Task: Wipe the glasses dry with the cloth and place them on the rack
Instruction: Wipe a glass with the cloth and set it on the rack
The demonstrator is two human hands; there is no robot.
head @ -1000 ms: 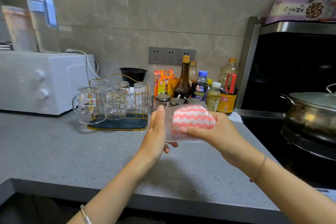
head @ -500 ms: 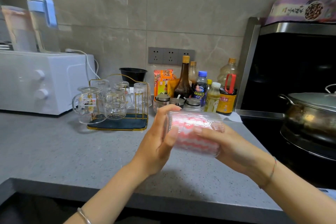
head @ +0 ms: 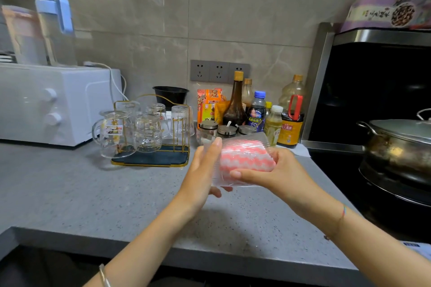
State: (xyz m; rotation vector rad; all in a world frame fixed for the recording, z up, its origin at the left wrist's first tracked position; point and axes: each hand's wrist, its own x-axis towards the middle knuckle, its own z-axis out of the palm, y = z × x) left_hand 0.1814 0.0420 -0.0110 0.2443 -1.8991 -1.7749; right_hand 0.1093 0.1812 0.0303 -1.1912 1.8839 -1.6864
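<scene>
A silver bangle [head: 103,275] circles the left wrist at the bottom edge, and a coloured string bracelet [head: 342,212] sits on the right wrist. Both forearms reach out over the grey speckled countertop [head: 93,198].

Above the counter, clear of it, the two hands hold a ribbed glass [head: 245,143] on its side. The left hand [head: 200,175] grips its closed end, fingers wrapped over the top and thumb underneath. The right hand [head: 282,170] is at the open end and holds the pink-and-white zigzag cloth [head: 245,161], which is stuffed inside the glass. Its thumb lies along the outer wall, and its fingers are hidden.

Beyond the left hand stands the gold-wire rack [head: 149,159] with a dark tray. It holds upturned glassware: a handled glass mug [head: 114,133] at the front left, a rounded tumbler [head: 149,133] beside it and another ribbed tumbler [head: 180,121] on the right.

Just behind the held glass are lidded condiment jars [head: 207,128] and a cluster of sauce bottles [head: 235,105]. To the right, a lidded steel pot [head: 401,144] sits on the stove.

A white countertop oven [head: 58,105] stands at far left with a blue-lidded jug [head: 54,21] on top. A black bowl [head: 170,95] sits behind the rack, and wall sockets [head: 219,71] are set in the tiled wall.
</scene>
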